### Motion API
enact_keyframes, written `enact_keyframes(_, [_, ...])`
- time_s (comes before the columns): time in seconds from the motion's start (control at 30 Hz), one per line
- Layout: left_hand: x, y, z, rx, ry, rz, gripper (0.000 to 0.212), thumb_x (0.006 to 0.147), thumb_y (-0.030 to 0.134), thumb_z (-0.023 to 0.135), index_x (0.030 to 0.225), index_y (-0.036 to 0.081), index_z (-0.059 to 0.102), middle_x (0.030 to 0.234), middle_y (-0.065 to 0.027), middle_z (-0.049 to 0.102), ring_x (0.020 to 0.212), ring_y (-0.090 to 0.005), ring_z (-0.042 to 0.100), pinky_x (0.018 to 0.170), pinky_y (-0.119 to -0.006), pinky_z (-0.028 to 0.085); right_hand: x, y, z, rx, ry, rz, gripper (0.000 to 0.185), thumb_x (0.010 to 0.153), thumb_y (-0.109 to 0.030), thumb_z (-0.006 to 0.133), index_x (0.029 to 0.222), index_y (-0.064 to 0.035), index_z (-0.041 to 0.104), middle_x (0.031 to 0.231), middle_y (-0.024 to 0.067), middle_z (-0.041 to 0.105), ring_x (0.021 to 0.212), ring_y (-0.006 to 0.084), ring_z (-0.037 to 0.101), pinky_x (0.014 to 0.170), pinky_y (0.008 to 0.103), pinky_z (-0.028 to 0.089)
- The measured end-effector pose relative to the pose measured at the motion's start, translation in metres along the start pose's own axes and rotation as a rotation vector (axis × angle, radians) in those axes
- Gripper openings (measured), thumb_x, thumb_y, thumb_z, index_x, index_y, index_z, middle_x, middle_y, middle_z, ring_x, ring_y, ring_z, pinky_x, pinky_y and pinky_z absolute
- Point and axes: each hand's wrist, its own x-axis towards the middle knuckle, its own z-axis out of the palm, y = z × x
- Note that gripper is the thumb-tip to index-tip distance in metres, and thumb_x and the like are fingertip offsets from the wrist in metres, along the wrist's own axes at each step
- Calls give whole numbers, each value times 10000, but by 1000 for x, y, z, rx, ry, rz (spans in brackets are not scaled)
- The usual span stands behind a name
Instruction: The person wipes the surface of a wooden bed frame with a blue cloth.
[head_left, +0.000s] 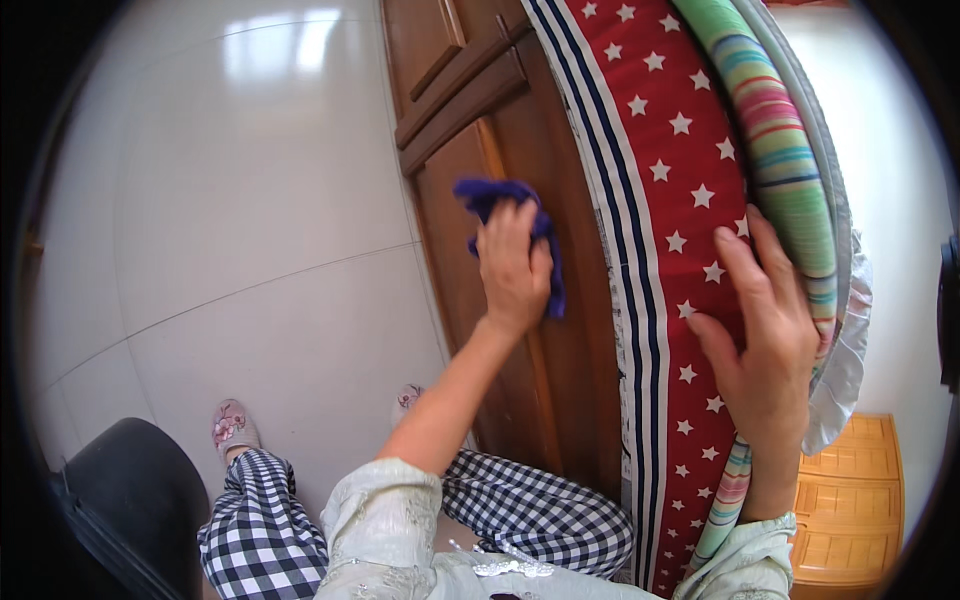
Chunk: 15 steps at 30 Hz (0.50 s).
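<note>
My left hand (516, 262) presses a bunched purple cloth (491, 193) against the brown wooden side panel (457, 225) of what looks like a bed. The cloth is slightly blurred and spreads past my fingers on both sides. Along the top of the panel runs a red fabric cover (679, 199) with white stars and a navy-and-white striped border. My right hand (765, 330) rests on this cover with fingers apart, beside a folded or rolled striped green textile (787, 187). Part of that textile is hidden behind my right hand and wrist.
Light glossy floor tiles (262, 187) stretch along the left. A black bin-like container (135, 487) stands at lower left, near my slippered foot (231, 426). An orange drawer unit (847, 510) is at lower right, beyond the bedding. My knee in checked trousers (555, 510) is close to the panel.
</note>
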Motion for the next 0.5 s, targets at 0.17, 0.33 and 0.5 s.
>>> enact_keyframes(0.17, [11,-1,20,-62,76,-150,446,806,85,536,1243,13,485,1263,-237,472,1210,-392,416,1019,-457,298,-1,5,0,-46,-72,26,543,684,22,675,1205,-53,543,1002,170,575,841,325,591,761,396,474])
enact_keyframes(0.33, [-61,29,-1,-57,-16,-173,477,794,81,552,1259,11,469,1280,-236,451,1256,-396,372,1037,-471,272,1,4,9,-37,-32,-9,333,738,77,561,1053,-29,585,810,153,544,700,316,570,646,399,457])
enact_keyframes(0.5, [-75,35,-6,-76,-95,-192,515,758,70,578,1260,24,473,1276,-212,459,1242,-404,382,1033,-489,276,-1,8,5,-75,-44,-23,278,743,99,535,988,-17,593,759,141,549,664,304,573,612,385,459])
